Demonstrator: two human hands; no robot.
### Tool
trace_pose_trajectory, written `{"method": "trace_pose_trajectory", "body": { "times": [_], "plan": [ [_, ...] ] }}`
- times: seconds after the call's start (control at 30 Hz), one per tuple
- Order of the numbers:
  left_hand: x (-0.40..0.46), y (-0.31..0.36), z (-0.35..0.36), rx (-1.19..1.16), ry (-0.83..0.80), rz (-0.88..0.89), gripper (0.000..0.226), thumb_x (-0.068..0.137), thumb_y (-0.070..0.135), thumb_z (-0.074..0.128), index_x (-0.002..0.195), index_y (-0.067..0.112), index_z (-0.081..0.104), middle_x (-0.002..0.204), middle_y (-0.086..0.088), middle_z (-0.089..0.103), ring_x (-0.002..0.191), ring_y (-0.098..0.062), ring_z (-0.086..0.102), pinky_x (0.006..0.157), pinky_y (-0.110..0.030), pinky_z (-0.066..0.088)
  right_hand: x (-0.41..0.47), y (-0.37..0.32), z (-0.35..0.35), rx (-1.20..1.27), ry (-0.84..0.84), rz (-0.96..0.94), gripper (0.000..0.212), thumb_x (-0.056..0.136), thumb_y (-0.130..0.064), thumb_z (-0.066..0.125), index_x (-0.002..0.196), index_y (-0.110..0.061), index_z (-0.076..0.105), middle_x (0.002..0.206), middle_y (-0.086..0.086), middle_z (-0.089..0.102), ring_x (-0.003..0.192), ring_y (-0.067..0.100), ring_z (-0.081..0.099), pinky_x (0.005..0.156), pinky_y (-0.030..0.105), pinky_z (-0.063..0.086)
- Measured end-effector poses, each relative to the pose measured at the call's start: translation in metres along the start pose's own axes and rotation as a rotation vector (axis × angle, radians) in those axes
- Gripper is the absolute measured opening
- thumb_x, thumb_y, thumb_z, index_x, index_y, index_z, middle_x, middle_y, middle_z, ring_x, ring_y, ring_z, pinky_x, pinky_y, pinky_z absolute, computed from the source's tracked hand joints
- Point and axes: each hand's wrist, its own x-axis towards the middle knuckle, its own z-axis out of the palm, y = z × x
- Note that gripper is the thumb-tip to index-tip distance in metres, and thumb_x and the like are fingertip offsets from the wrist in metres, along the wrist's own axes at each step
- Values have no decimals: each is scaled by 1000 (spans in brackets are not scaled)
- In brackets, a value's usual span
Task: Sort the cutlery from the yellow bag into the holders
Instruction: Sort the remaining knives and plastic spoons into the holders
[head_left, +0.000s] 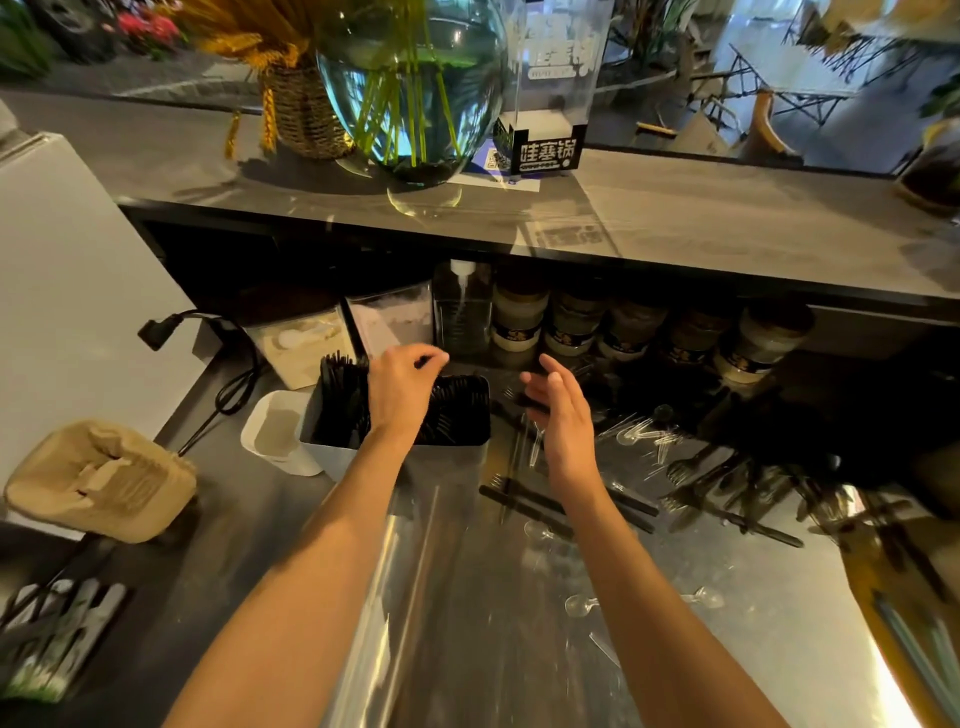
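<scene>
Head view of a steel bench (457, 597) during cutlery sorting, read left to right. At far left a cardboard cup carrier (101, 480) lies on the bench edge. Next stands a small white holder (275, 431) with nothing visible in it, touching a larger white holder (332, 452) packed with black cutlery (457, 410).

The left hand (400, 389) hovers over this larger holder, its fingers (431, 358) curled together at the tips; whether they pinch a black piece cannot be told. The right hand (558, 415) is held just beside the holder, fingers straight and relaxed, gripping nothing.

To its right, loose black forks (696, 467) and clear spoons (636, 434) lie scattered on the bench, some overlapping. The yellow bag (893, 587) is at the near right edge, blurred. Jars (748, 343) line the shelf beyond.

The step in hand appears to be settling black pieces into the larger holder. To do it well, handles should probably be aligned with those already standing, and clear spoons kept for a separate holder.
</scene>
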Motion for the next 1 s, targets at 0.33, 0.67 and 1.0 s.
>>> {"method": "trace_pose_trajectory", "body": {
  "times": [0.33, 0.67, 1.0],
  "plan": [
    [-4, -2, 2, 104, -204, 33, 22, 95, 27, 66, 112, 17, 76, 110, -1, 75, 101, -15, 69, 87, -24, 53, 0, -1, 7, 10, -25, -18, 30, 109, -28, 35, 134, -30, 52, 114, -6, 70, 116, 9, 61, 108, 39, 45],
    [-33, -2, 27, 453, -436, 180, 61, 105, 51, 20, 158, 21, 22, 165, 1, 22, 152, -19, 16, 123, -43, 17, -3, 8, 2, 9, -28, -12, 31, 109, -30, 36, 135, -30, 53, 115, -5, 70, 115, 9, 63, 109, 43, 45],
    [-42, 16, 47, 613, -336, 217, 67, 100, 57, 14, 157, 23, 24, 164, -6, 23, 153, -27, 12, 122, -51, 8, -14, 19, -50, 101, 67, 0, 33, 109, -29, 38, 133, -19, 58, 115, 2, 70, 103, 6, 65, 94, 27, 52]
  ]
}}
